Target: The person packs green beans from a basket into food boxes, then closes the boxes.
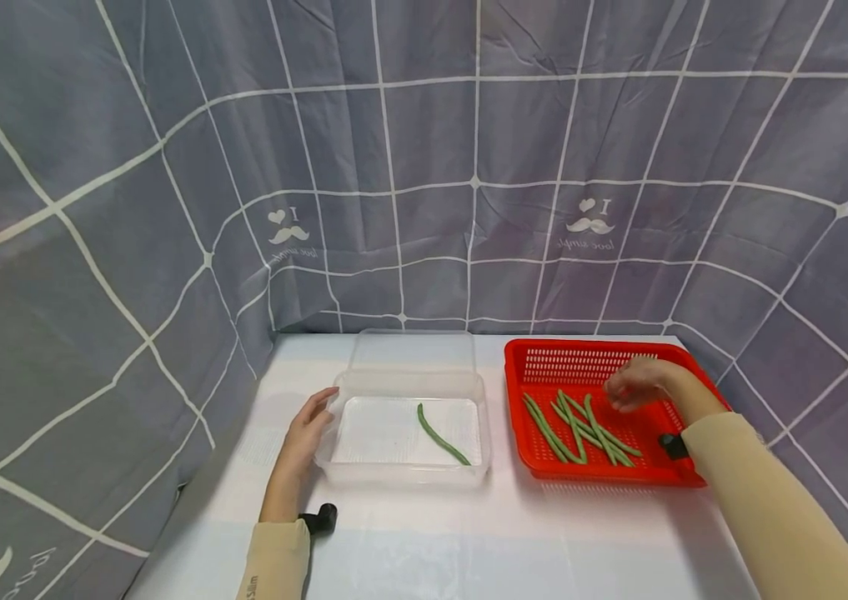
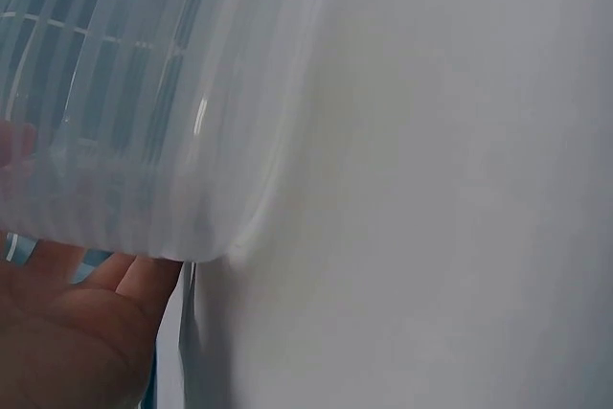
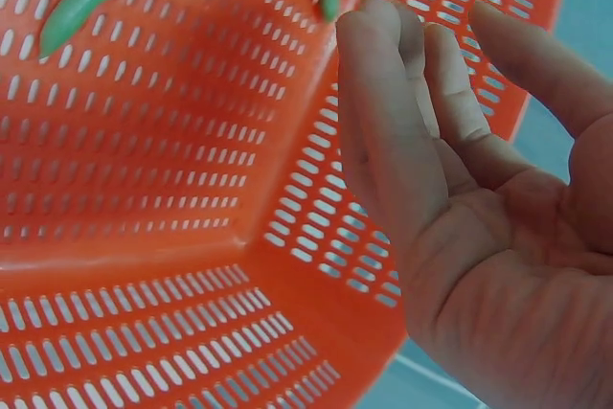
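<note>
All around, grey curtain hangs behind the worktop and down both sides, ruled with white lines into large squares and wrinkled towards the top. Hearts, moustaches and reversed lettering are printed on it in white. Below, the worktop is smooth and white, tinged faintly pink across the middle and bluish nearer the person.

Left of centre sits a clear plastic box, with a clear lid behind it, close to the curtain. One green bean lies slanted on the box's floor, towards the right side. Beside the box, slightly apart from it, stands a red basket with slotted walls; several beans lie crossed in its left and middle parts.

The left hand rests against the box's left wall, its grip loose and the fingers stretched along the plastic. Over the basket's right half hovers the right hand, its grip slack, fingers gently bent and thumb apart, near the beans. Both arms wear beige sleeves.
</note>
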The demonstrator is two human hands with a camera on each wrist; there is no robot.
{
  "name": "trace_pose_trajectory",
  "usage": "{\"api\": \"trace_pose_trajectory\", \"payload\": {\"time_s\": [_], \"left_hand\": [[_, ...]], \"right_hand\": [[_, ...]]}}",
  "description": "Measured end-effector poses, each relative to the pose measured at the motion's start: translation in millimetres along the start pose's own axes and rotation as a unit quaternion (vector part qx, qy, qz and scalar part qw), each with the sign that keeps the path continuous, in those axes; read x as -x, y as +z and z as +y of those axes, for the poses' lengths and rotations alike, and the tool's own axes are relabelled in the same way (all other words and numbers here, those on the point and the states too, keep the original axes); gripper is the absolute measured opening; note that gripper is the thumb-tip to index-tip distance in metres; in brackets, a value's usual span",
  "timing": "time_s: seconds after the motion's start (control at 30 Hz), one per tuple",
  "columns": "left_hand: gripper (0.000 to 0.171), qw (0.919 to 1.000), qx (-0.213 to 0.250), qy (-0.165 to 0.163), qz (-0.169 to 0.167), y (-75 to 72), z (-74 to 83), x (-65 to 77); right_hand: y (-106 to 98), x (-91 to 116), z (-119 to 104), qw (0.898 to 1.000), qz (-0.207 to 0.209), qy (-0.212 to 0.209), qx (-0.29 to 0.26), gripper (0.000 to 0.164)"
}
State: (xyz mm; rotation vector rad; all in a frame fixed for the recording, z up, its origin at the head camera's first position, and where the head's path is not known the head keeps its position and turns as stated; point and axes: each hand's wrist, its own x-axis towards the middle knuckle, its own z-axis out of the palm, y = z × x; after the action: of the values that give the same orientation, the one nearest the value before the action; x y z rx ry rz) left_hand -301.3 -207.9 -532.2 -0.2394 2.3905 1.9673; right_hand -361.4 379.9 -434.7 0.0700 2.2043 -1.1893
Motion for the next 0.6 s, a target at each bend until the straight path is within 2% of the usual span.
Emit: {"api": "trace_pose_trajectory", "payload": {"time_s": [0.2,0.4,0.6], "left_hand": [[0.052,0.9999,0.008,0.007,0.004,1.2,-2.1,-1.7],[0.053,1.0,0.006,0.008,0.002,2.5,-0.6,-0.1],[0.054,1.0,-0.001,0.008,0.004,1.1,-0.5,2.7]], "right_hand": [[6.4,-3.7,3.4,1.0,0.01,0.023,0.016,0.019],[13.3,-8.7,8.9,0.998,0.002,0.046,0.037,0.023],[21.2,-17.3,14.3,0.998,-0.001,0.058,0.021,0.024]]}}
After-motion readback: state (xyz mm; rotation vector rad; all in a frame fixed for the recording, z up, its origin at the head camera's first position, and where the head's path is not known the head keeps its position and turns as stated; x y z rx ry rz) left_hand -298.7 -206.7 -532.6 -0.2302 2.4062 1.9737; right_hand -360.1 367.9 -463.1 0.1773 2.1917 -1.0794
